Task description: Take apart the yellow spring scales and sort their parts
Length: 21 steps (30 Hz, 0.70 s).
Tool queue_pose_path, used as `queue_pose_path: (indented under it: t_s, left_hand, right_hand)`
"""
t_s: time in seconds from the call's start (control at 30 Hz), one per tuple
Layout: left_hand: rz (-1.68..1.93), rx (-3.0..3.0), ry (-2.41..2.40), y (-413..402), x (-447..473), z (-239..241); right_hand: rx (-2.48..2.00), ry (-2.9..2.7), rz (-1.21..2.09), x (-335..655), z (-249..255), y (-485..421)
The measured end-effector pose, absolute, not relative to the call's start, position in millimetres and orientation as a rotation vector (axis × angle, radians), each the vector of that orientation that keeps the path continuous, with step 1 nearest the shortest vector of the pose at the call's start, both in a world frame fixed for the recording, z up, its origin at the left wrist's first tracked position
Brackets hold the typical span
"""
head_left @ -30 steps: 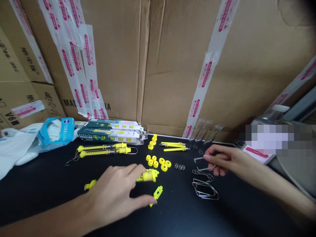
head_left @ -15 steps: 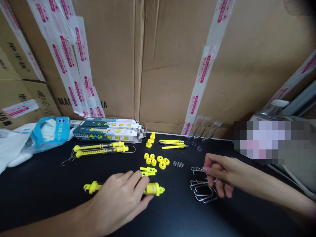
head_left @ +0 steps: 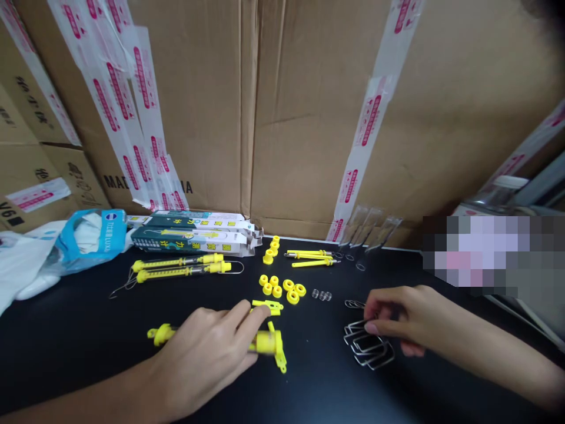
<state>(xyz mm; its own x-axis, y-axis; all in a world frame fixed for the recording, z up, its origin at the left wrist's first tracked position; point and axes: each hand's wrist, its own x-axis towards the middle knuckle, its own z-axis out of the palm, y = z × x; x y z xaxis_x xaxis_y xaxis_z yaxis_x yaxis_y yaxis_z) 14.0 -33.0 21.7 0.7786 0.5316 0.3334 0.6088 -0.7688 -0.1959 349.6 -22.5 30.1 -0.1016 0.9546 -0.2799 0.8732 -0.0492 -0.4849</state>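
My left hand [head_left: 212, 353] is wrapped round the yellow spring scale [head_left: 268, 341], which lies crosswise at the near side of the black table. Most of its barrel is hidden under my fingers; both yellow ends show, and a flat yellow tab sticks out at the right one. Just beyond my fingertips are small flat yellow pieces [head_left: 271, 305]. On the right, my right hand [head_left: 399, 315] pinches a bent wire hook at the edge of a loose pile of wire hooks [head_left: 367, 347]. Smaller wire loops [head_left: 353, 304] lie right behind that pile, partly covered by my fingers.
Yellow caps [head_left: 270, 285], yellow rings [head_left: 293, 291] and small springs [head_left: 322, 295] lie mid-table. Behind are thin yellow rods [head_left: 312, 258], clear tubes [head_left: 368, 229], two whole spring scales [head_left: 180, 268] and printed boxes [head_left: 189, 240]. Cardboard [head_left: 300, 118] walls the back.
My right hand has lowered onto the wire hooks, its fingers curling in. In my left hand, the spring scale has rolled, so the tab at its right end now points toward me.
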Motion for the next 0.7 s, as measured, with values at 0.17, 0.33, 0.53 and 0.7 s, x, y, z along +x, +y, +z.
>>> queue_pose_path:
  t_s: [0.17,0.33,0.53,0.7]
  left_hand:
    - [-0.217,-2.872,-0.807,-38.5,12.6,26.2]
    - [-0.054,-2.933,-0.808,-33.6,14.1,19.5]
    - [-0.016,-2.852,-0.922,-28.0,18.2,20.6]
    - [0.143,-2.817,-1.173,-29.4,28.9,30.8]
  right_hand:
    - [-2.061,-2.037,0.883,342.2,31.8,-26.5]
    - [-2.09,-2.05,0.856,337.4,32.7,-29.4]
    - [-2.115,-1.997,0.795,330.7,30.2,-32.2]
    - [-2.144,-2.125,0.699,323.9,31.4,-34.7]
